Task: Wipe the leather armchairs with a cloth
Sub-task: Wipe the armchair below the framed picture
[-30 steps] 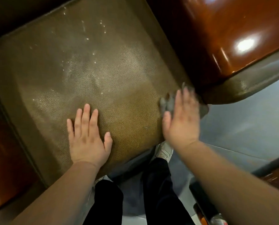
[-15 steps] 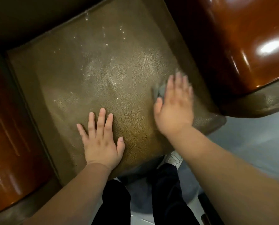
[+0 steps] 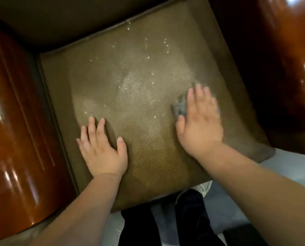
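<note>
Olive-brown pebbled leather seat cushion [image 3: 139, 157] of the armchair, flanked by glossy reddish wooden arms [image 3: 15, 139]: the right hand [image 3: 199, 125], fingers straight and flat, presses a small grey cloth [image 3: 180, 105] that has travelled from the cushion's front right corner further inward. Left hand [image 3: 102, 151] stays spread flat, holding nothing (bracing, apparently). Droplets [image 3: 148, 57] toward the back suggest wiping remains.

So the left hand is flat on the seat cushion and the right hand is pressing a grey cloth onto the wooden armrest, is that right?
Not quite. The head view shows the right hand pressing the grey cloth onto the seat cushion, not the wooden armrest. The left hand does lie flat on the cushion.
</note>
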